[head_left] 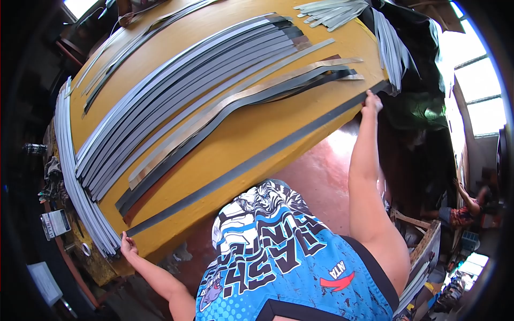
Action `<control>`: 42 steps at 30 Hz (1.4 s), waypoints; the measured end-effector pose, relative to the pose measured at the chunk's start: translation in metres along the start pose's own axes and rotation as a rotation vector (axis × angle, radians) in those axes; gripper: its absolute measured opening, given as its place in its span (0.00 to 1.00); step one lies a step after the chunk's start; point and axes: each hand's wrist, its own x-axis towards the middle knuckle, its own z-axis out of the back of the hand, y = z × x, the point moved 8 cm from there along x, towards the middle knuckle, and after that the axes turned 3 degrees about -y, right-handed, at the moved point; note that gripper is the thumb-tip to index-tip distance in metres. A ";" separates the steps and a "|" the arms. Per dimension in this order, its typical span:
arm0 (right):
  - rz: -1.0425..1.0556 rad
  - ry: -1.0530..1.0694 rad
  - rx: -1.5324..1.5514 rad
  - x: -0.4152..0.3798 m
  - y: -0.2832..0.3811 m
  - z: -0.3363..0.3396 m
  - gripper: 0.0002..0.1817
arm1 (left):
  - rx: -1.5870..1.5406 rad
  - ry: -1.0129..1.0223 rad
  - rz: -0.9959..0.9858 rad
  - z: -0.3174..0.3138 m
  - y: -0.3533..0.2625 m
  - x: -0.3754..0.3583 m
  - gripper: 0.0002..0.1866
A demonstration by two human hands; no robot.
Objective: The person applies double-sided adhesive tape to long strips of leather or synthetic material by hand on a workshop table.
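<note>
A long dark grey strip point(257, 162) of flat, leather-like material lies stretched along the near edge of the yellow-covered table point(278, 122). My left hand point(128, 246) is at its left end, with the fingers closed at the table's corner. At the opposite end, my right hand point(372, 102) pinches the strip near the right edge. Just beyond it lie a tan strip point(209, 113) and some black strips point(214, 130), loosely overlapping and wavy. Farther back, a row of grey strips point(198, 76) is laid side by side.
Bundled grey strips point(75, 176) hang over the table's left edge. Another bundle point(390, 51) drapes over the right corner beside pale strips point(334, 13). Dark sheeting point(415, 107) hangs at the right. Another person point(463, 211) is at the far right, near windows point(476, 91).
</note>
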 end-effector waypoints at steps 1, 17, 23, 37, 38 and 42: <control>-0.021 -0.010 -0.063 -0.009 -0.006 -0.005 0.13 | 0.004 0.006 0.000 -0.008 0.007 0.008 0.11; 0.961 -0.073 -1.108 -0.143 -0.033 -0.023 0.26 | 0.814 -0.398 -1.098 -0.166 0.073 -0.212 0.37; 0.791 -0.089 -0.961 -0.113 -0.044 -0.036 0.33 | 0.774 -0.398 -1.051 -0.164 0.080 -0.225 0.38; 0.661 0.168 -0.151 -0.177 -0.060 -0.004 0.07 | 0.516 -0.481 -1.216 -0.164 0.074 -0.229 0.21; 0.593 0.200 -0.128 -0.202 -0.038 0.002 0.05 | 0.456 -0.405 -1.234 -0.172 0.070 -0.232 0.19; 0.448 0.335 -0.002 -0.243 -0.013 0.012 0.06 | 0.343 -0.082 -1.307 -0.233 0.040 -0.265 0.16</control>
